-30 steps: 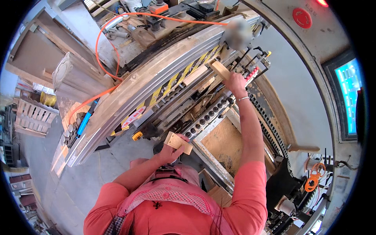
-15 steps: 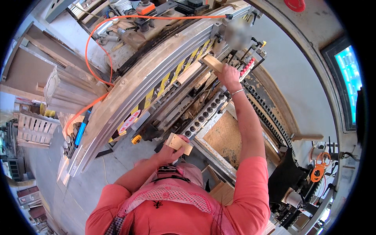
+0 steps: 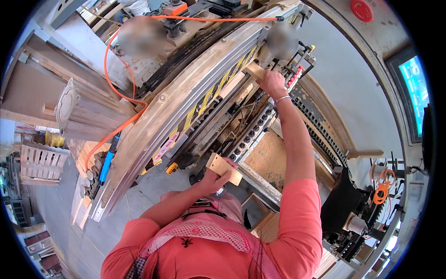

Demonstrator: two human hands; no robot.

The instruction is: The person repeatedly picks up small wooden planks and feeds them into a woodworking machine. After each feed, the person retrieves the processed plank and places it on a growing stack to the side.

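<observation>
My left hand (image 3: 215,181) is closed round a short, pale wooden block (image 3: 220,164) with small dark holes near one end. It holds the block low in front of my body, just off the near end of the machine. My right arm is stretched far forward. At its end my right hand (image 3: 273,85) grips another flat wooden piece (image 3: 254,70), beside the yellow-and-black striped edge (image 3: 222,83) of the machine's rail. Whether that piece rests on the machine I cannot tell. The fingertips of my right hand are partly hidden.
A long metal rail (image 3: 162,100) curves along the left, with an orange hose (image 3: 121,124) over it. A row of black round fittings (image 3: 251,135) lies beside a sawdust-covered panel (image 3: 267,160). On the right are a lit screen (image 3: 415,88), a red button (image 3: 361,10) and an orange clip (image 3: 382,190).
My left hand has shifted slightly right with its block, and my view has turned a little. My right hand still holds its piece by the rail.
</observation>
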